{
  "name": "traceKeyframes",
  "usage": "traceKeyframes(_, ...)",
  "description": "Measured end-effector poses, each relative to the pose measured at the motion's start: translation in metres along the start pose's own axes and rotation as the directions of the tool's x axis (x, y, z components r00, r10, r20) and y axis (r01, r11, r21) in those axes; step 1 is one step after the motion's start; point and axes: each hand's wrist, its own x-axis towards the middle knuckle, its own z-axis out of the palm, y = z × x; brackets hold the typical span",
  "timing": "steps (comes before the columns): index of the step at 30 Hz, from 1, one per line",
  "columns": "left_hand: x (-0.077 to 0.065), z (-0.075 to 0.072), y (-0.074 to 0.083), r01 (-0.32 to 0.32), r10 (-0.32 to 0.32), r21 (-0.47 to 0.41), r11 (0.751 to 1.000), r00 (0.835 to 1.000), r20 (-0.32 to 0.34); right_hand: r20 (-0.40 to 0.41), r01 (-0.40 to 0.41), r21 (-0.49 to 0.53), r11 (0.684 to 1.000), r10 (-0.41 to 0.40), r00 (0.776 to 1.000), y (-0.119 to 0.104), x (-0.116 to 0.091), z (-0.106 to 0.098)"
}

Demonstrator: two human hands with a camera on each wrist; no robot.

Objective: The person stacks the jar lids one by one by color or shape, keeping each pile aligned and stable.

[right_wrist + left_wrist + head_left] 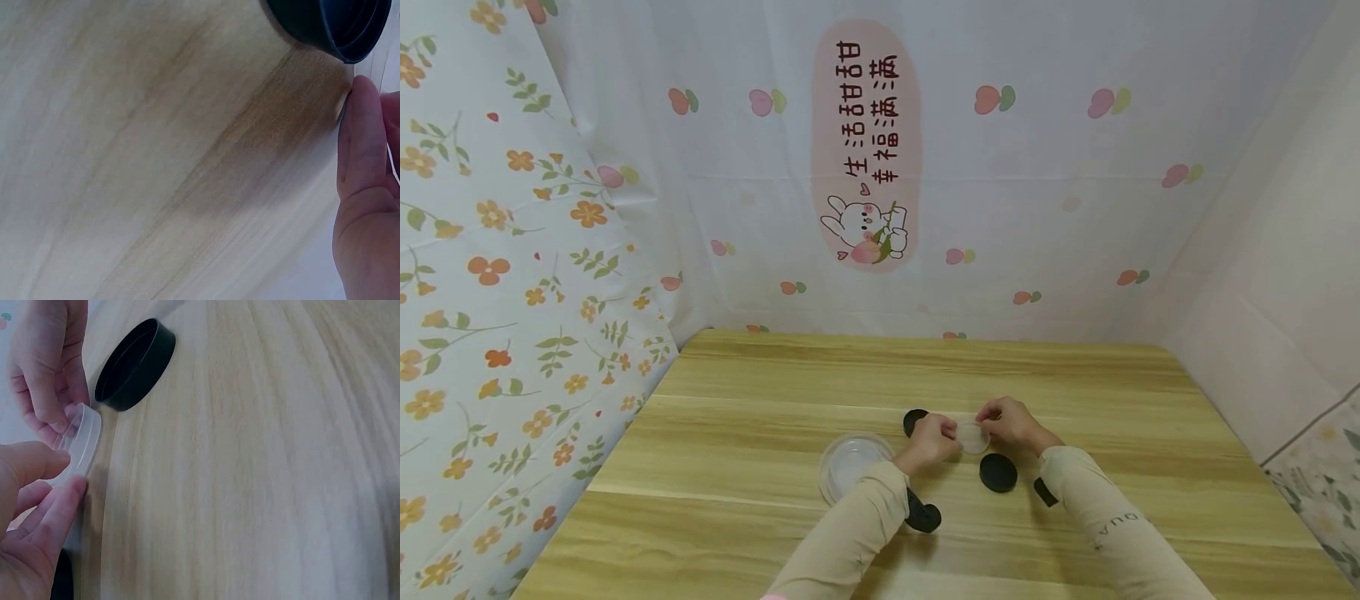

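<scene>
Both hands hold a clear, shallow round plastic lid [973,438] between them, above the wooden table. In the left wrist view, my left hand [934,440] pinches the near rim of the clear lid [89,442], thumb above and fingers below. My right hand [1011,423] grips the opposite rim with thumb and fingers. Close to the right hand, a black round lid [997,472] lies on the table, its hollow side showing in the left wrist view. In the right wrist view, the right hand's fingers [365,144] hide the clear lid.
Another black round piece [914,421] lies behind the left hand, partly covered by it. A clear round container [853,458] stands left of the left forearm, which overlaps its edge. Patterned curtains [1000,200] hang behind the wooden table [737,417].
</scene>
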Motion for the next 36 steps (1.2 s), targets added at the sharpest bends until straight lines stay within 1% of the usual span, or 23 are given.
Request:
traceKeyframes(5, -0.001, 0.002, 0.001, 0.005, -0.006, -0.033, 0.999, 1.000, -0.026, -0.016, -0.005, -0.016, 1.000, 0.005, 1.000, -0.001, 0.000, -0.001)
traceKeyframes(11, 0.000, -0.001, 0.004, -0.008, 0.004, -0.044, 0.999, 0.997, -0.077, -0.058, 0.011, -0.047, 0.999, -0.014, 0.998, -0.006, -0.001, -0.004)
traceKeyframes(17, 0.000, -0.009, 0.007, -0.027, 0.020, -0.058, 0.998, 0.992, -0.121, -0.069, 0.029, -0.023, 0.999, -0.030, 0.997, -0.014, -0.002, -0.007)
traceKeyframes(19, 0.000, -0.011, 0.007, -0.043, 0.034, -0.056, 0.997, 0.989, -0.144, -0.072, 0.036, -0.004, 0.999, -0.036, 0.997, -0.016, -0.001, -0.006)
traceKeyframes(23, 0.001, -0.018, 0.004, -0.075, 0.066, -0.043, 0.996, 0.981, -0.183, -0.083, 0.112, 0.028, 0.993, -0.109, 0.991, -0.019, 0.000, -0.006)
traceKeyframes(24, 0.001, -0.020, 0.004, -0.086, 0.076, -0.042, 0.995, 0.978, -0.193, -0.092, 0.165, 0.042, 0.985, -0.161, 0.983, -0.014, 0.003, -0.005)
traceKeyframes(27, 0.001, -0.027, 0.004, -0.108, 0.099, -0.027, 0.994, 0.972, -0.215, -0.100, 0.209, 0.065, 0.976, -0.202, 0.974, -0.019, 0.005, -0.004)
traceKeyframes(30, 0.001, -0.034, 0.004, -0.112, 0.106, -0.017, 0.994, 0.969, -0.223, -0.113, 0.191, 0.077, 0.979, -0.182, 0.977, -0.026, 0.008, -0.002)
traceKeyframes(31, 0.002, -0.037, 0.004, -0.110, 0.106, -0.009, 0.994, 0.969, -0.223, -0.114, 0.146, 0.074, 0.986, -0.137, 0.984, -0.034, 0.006, -0.002)
traceKeyframes(34, 0.003, -0.043, 0.001, -0.090, 0.089, 0.006, 0.996, 0.973, -0.214, -0.127, 0.114, 0.067, 0.991, -0.104, 0.986, -0.043, 0.009, 0.001)
traceKeyframes(36, 0.004, -0.049, 0.000, -0.071, 0.073, 0.016, 0.997, 0.976, -0.206, -0.122, 0.100, 0.083, 0.991, -0.090, 0.988, -0.049, 0.010, 0.003)
